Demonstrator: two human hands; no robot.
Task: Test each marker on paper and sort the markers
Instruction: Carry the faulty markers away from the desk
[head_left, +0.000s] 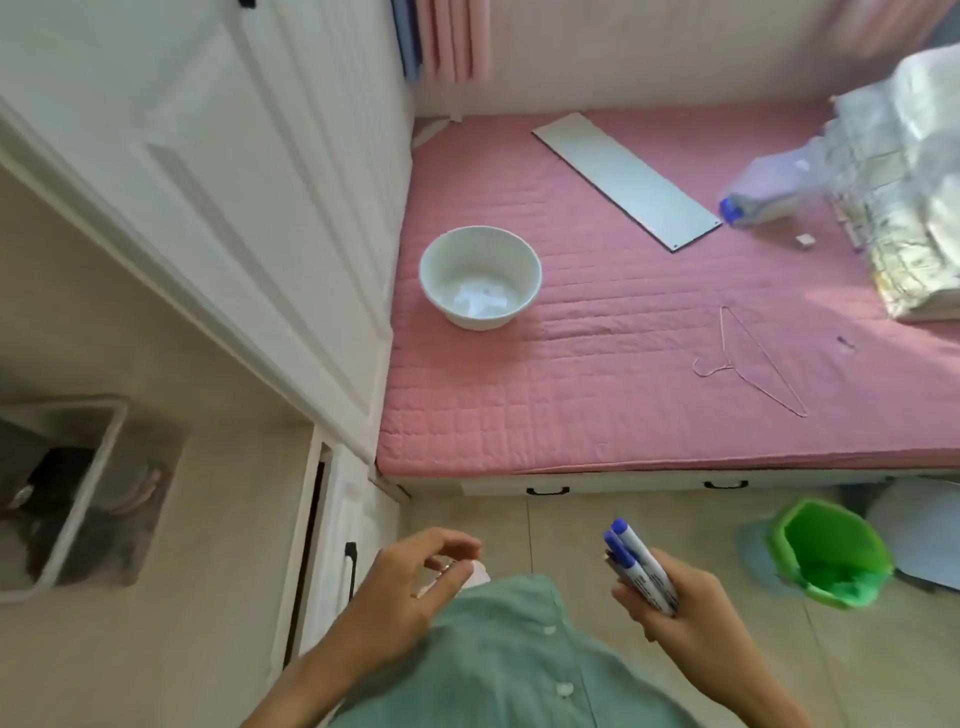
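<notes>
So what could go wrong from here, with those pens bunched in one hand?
The right hand grips several blue-capped markers in one bundle, so one might slip out and drop to the floor, perhaps beside the green bin. Held together, tested and untested ones could get mixed up. The left hand already pinches some small pale item I can't make out, leaving little grip free for pulling caps. No paper is clearly visible either.

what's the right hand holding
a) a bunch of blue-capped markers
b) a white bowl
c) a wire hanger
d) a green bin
a: the right hand grips a bunch of blue-capped markers, while the white bowl and wire hanger lie on the pink bed and the green bin stands on the floor.
</notes>
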